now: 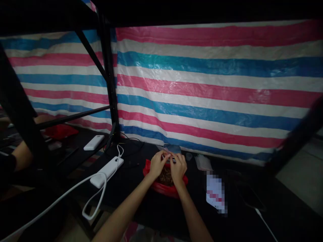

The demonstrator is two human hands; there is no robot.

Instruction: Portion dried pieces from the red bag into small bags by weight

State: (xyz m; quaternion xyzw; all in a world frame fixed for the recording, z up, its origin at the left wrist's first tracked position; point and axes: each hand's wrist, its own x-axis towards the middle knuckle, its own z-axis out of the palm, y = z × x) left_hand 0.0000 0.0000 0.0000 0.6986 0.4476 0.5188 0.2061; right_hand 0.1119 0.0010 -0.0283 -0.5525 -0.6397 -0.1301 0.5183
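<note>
A: What takes up most of the view?

B: One striped sheet (202, 90), in pink, blue and white bands, hanging as a wall behind the work. In front of it stands one black frame (108, 84) of metal bars, and below both runs one dark desk (141, 201).

A: And on the desk, counted?

B: Two white power banks: one (107, 170) near the person's left arm with a white cable (93, 198) looping off the desk edge, the other (94, 142) further back on the left. One red bag (161, 188) lies in the middle, open, with a heap of small brown bits (166, 177) inside (too dim to say what they are). Right of it sits one white packet (215, 193), blurred out. Just behind the hands lie one clear pouch (172, 148) and another clear packet (203, 162).

A: The hands?

B: Two. The left hand (156, 164) and the right hand (178, 168) are over the red bag, side by side, fingers curled in. Their fingertips meet on a small thing (169, 157) pinched between them, too small to make out.

A: Anyone else?

B: One other person's arm (21, 153), at the far left edge.
</note>
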